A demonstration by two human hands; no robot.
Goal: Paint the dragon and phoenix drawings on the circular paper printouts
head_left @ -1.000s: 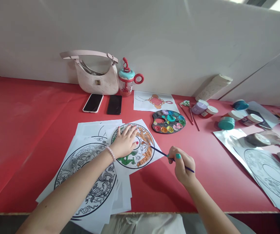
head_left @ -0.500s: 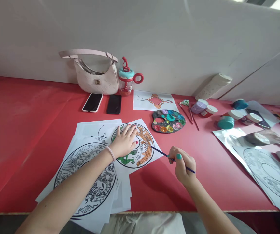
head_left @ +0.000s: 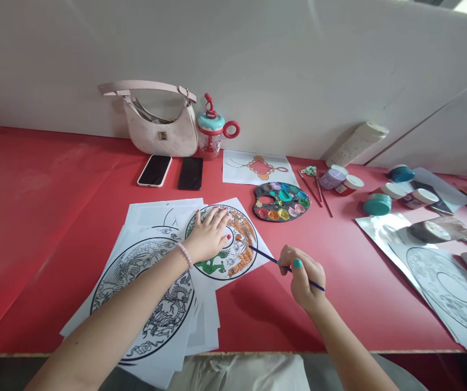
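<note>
My left hand (head_left: 209, 236) lies flat with fingers spread on a sheet with a round drawing (head_left: 244, 263), covering part of its middle. Green shows on a dragon at the drawing's lower left, and orange on a bird at its right. In my right hand (head_left: 304, 277) is a thin dark blue paintbrush (head_left: 266, 255), its tip at the orange bird. Under my left forearm lies a stack of sheets (head_left: 204, 326), the top one bearing a larger uncoloured round drawing. Behind the sheet sits a paint palette (head_left: 274, 202) with several colours in its wells.
At the back stand a pale handbag (head_left: 164, 133) and a cup with a straw (head_left: 211, 136), with two phones (head_left: 155, 171) before them. Brushes (head_left: 319, 190), several paint jars (head_left: 377, 205) and another printed sheet (head_left: 433, 293) lie to the right.
The brush tip has shifted slightly left over the orange bird, and my right hand moved a little with it. My left hand stays in place.
</note>
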